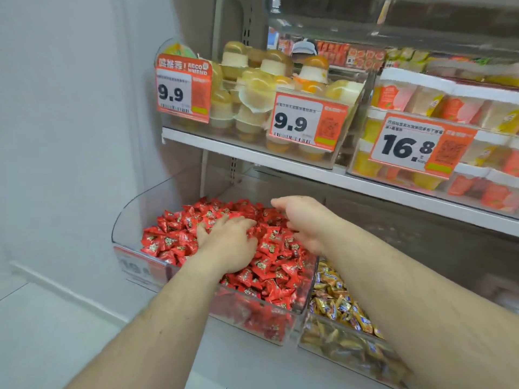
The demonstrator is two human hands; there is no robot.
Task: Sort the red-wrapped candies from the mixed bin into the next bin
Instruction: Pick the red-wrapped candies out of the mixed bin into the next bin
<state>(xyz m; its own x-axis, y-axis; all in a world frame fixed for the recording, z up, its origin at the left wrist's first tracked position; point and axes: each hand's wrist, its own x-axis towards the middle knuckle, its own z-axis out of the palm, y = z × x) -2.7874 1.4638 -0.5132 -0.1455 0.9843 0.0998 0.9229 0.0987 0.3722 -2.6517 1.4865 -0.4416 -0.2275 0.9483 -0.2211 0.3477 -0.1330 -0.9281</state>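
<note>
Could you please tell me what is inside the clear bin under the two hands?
The clear bin is heaped with red-wrapped candies. The left hand rests flat on them; the right hand hovers above. What lies beneath the hands and deeper in the pile is covered.

**Retail shop, snack and confectionery aisle**

Upper half of frame: white metal shelf (pixel 280 161) carrying clear display boxes of jelly cups (pixel 252 88) and packaged desserts (pixel 438 102). Orange price tags (pixel 307 119) printed 9.9, 9.9 and 16.8, with barcodes, clipped to box fronts. Lower centre: clear bulk bin (pixel 261 313) heaped with red-wrapped candies (pixel 275 256); lower right: adjoining bin of gold-wrapped candies (pixel 339 307)
</note>
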